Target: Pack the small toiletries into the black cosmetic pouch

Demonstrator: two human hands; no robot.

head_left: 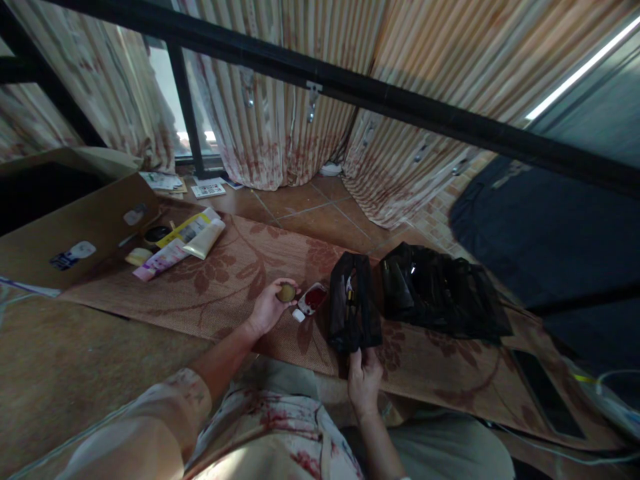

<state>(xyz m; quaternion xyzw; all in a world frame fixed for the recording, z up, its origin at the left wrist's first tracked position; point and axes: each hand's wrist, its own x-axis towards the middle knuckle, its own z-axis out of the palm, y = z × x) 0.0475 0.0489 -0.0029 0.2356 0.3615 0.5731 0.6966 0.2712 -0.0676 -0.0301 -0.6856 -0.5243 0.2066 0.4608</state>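
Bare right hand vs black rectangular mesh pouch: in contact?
Touching. The head view shows the right hand meeting the near end of the black mesh pouch, its thumb against that edge with no gap visible.

Dim daylight (soft, warped edges)

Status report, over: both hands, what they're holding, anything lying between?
Left hand holding small round container. Right hand gripping black pouch at its near end. Small red bottle with white cap between left hand and pouch.
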